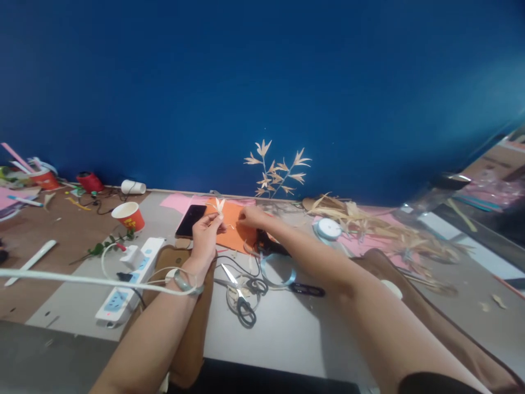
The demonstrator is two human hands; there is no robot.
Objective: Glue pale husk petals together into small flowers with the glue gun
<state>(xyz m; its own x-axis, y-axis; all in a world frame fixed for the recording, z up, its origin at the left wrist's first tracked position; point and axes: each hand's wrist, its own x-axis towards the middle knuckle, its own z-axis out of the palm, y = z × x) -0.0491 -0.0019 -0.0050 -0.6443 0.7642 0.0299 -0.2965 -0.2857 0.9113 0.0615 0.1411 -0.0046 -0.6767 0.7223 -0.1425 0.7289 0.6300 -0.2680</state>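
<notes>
My left hand (pixel 207 232) pinches the base of a small pale flower (pixel 220 206) of pointed, husk-like petals, held upright. Across from it, my right hand (pixel 251 217) is closed with fingertips pressed together; whatever they hold is too small to make out. Both hands are above an orange sheet (pixel 233 238). A dark phone (pixel 191 220) lies beside the left hand. Behind the right hand stands a wire-like stem (pixel 268 175) bearing several similar dried flowers. Nearer to me are scissors (pixel 241 305) with black handles, partly opened, and a clear ring (pixel 262 269).
A white power strip (pixel 135 284) and a red paper cup (pixel 130 216) are on the left. A white cable (pixel 82 277) crosses in front of my left wrist. To the right lie a white spool (pixel 329 230) and dried husks (pixel 365 221). A blue wall (pixel 262 82) rises behind.
</notes>
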